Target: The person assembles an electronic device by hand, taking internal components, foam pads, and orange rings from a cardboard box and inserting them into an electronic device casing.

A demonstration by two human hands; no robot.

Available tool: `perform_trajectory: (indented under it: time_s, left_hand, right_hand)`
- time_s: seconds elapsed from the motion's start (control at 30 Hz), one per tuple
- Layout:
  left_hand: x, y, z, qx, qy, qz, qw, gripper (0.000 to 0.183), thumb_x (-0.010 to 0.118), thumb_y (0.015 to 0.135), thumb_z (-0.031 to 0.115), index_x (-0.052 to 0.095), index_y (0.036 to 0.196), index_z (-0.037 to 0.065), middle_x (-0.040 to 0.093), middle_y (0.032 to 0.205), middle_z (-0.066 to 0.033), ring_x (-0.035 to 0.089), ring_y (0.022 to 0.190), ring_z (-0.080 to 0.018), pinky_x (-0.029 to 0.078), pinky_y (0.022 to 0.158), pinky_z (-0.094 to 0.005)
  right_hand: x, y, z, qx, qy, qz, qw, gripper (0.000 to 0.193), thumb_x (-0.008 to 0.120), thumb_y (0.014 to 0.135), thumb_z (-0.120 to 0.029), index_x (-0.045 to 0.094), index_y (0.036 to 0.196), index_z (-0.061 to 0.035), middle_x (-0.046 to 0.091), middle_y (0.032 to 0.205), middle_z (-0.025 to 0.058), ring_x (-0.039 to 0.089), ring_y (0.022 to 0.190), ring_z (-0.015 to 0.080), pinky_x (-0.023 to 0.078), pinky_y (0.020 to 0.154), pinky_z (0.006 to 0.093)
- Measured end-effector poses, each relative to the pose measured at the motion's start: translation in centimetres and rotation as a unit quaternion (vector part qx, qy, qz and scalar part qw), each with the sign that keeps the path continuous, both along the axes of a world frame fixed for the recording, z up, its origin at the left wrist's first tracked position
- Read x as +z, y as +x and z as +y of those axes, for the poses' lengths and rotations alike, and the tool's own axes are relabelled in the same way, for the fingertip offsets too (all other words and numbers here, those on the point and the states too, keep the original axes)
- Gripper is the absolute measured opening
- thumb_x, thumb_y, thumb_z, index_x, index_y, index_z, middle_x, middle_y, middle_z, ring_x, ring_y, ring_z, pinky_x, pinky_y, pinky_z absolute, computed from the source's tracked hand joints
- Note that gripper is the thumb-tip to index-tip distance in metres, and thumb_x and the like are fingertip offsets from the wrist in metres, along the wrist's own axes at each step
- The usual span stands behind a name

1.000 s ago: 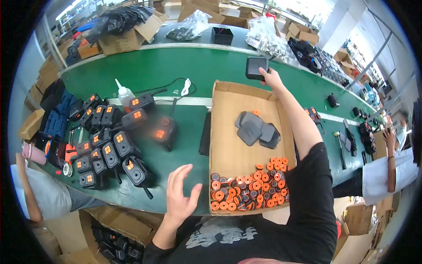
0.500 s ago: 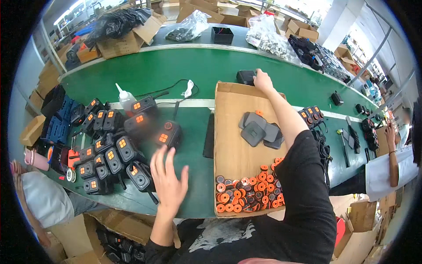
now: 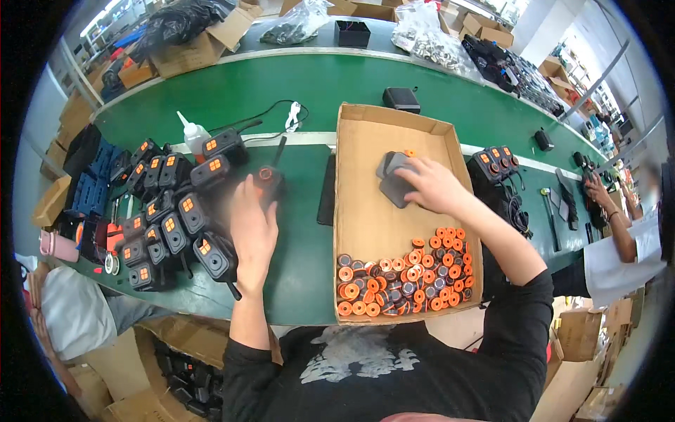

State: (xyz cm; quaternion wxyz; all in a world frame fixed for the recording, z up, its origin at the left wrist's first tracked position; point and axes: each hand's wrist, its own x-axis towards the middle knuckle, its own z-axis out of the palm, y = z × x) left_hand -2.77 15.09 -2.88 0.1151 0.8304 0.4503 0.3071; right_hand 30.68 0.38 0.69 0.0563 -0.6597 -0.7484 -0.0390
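My right hand (image 3: 439, 186) is over the shallow cardboard box (image 3: 365, 225), its spread fingers touching a small pile of dark grey, rounded square pads (image 3: 396, 188). Part of the pile is hidden under that hand. Further left, my left hand (image 3: 253, 228) has its fingers stretched out against a black handheld device (image 3: 269, 181) with an orange-ringed knob and an antenna. That hand covers the device's lower part. Orange and black round discs (image 3: 415, 281) fill the near end of the box.
Several black devices with orange squares (image 3: 179, 232) crowd the bench at left. A white squeeze bottle (image 3: 193, 133) stands behind them, near a white cable (image 3: 292, 116). A black box-shaped item (image 3: 401, 99) lies beyond the cardboard box. Another person's hand (image 3: 601, 193) is at far right.
My right hand has left the black item beyond the box and come back to the grey pads. My left hand has moved up against the device. The whole view has shifted slightly.
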Motion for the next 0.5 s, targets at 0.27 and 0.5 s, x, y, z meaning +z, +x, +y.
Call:
perform_trajectory:
  time_s: [0.27, 0.5]
  left_hand:
    - [5.9, 2.8, -6.0, -0.185, 0.106, -0.126, 0.969, 0.06, 0.072, 0.078, 0.011, 0.048, 0.132, 0.001, 0.05, 0.126, -0.0209, 0.05, 0.114, -0.0377, 0.04, 0.1, -0.044]
    - [4.3, 7.1, -6.7, -0.413, -0.155, -0.156, 0.884, 0.057, 0.071, 0.078, 0.009, 0.048, 0.13, -0.001, 0.052, 0.126, -0.019, 0.052, 0.118, -0.0324, 0.04, 0.103, -0.0369]
  right_hand:
    - [-3.6, 1.2, -1.0, 0.109, 0.022, -0.054, 0.992, 0.06, 0.076, 0.069, -0.022, 0.056, 0.123, -0.0077, 0.051, 0.136, 0.0071, 0.046, 0.126, 0.0272, 0.039, 0.105, 0.0384]
    - [-3.8, 0.8, 0.1, 0.101, 0.0, -0.104, 0.989, 0.045, 0.066, 0.077, -0.02, 0.056, 0.12, -0.0108, 0.054, 0.131, 0.0039, 0.047, 0.125, 0.0232, 0.04, 0.104, 0.0363]
